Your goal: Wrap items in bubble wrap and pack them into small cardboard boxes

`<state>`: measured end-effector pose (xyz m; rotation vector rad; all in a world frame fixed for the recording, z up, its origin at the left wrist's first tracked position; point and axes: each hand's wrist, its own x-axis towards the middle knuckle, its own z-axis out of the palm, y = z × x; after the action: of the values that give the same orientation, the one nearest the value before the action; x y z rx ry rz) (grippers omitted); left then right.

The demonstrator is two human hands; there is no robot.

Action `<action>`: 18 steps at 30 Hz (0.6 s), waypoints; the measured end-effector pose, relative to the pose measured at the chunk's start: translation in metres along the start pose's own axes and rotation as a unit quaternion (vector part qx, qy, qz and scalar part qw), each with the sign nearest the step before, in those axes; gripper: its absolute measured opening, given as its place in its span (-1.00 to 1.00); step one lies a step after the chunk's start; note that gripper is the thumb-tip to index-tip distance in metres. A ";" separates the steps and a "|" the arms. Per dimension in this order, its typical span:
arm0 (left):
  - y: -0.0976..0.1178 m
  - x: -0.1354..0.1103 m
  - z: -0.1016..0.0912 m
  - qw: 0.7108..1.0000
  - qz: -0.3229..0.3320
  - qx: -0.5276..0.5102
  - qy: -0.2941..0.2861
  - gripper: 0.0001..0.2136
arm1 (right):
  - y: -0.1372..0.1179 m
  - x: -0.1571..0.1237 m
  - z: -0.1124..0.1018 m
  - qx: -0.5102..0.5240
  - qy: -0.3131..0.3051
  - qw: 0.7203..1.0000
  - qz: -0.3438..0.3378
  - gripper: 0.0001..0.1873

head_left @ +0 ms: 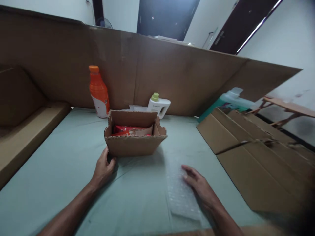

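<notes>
Orange bottle [99, 93] at 11 o'clock, white loop-handled jug [157, 105] at 12, beyond corrugated box [130, 146]. Your left grip [104, 167] touches it, hold unclear; right grip [193, 178] loosely parted at dimpled bubble wrap [180, 196].

A small brown cardboard box [131, 146] is seen near the middle of the table [137, 193], its open top facing up and its cut edges left ragged; red packaging [130, 128] is held inside, partly hidden by the near wall; a clear strip of bubble wrap [180, 200] is laid flat on the table, nearer and to the right, apart from the box.
</notes>
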<state>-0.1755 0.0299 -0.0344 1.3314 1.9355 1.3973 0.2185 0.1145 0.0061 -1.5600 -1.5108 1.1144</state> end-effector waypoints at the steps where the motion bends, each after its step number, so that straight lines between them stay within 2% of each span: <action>1: 0.003 0.000 -0.001 1.000 -0.003 0.007 -0.003 -0.55 | 0.004 -0.012 0.003 -0.047 0.003 0.999 -0.025 -0.50; 4: 0.009 -0.001 -0.003 1.000 -0.008 0.017 -0.005 -0.54 | -0.002 -0.030 0.008 -0.164 0.107 0.972 -0.129 -0.52; 6: 0.011 -0.002 -0.003 1.000 -0.006 -0.012 0.001 -0.52 | -0.014 -0.030 0.014 -0.191 0.125 0.957 -0.181 -0.56; 8: 0.013 -0.002 -0.004 0.999 0.002 -0.051 0.004 -0.47 | -0.027 -0.023 0.029 -0.178 0.075 0.956 -0.222 -0.56; 10: 0.017 0.000 -0.007 0.997 0.006 -0.078 -0.004 -0.41 | -0.040 -0.008 0.053 -0.147 0.003 0.961 -0.236 -0.45; 14: 0.026 0.006 -0.010 0.995 -0.005 -0.099 -0.030 -0.38 | -0.059 0.030 0.103 -0.050 -0.108 0.977 -0.177 -0.19; 16: 0.028 0.006 -0.006 0.995 -0.005 -0.090 -0.036 -0.37 | -0.063 0.042 0.116 -0.007 -0.146 0.976 -0.163 -0.19; 18: 0.026 -0.001 0.002 0.996 0.007 -0.081 -0.042 -0.34 | -0.058 0.042 0.115 0.008 -0.149 0.975 -0.165 -0.26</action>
<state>-0.1617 0.0311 -0.0125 1.3075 1.7234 1.4476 0.0878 0.1519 0.0087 -1.1079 -1.8715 1.1947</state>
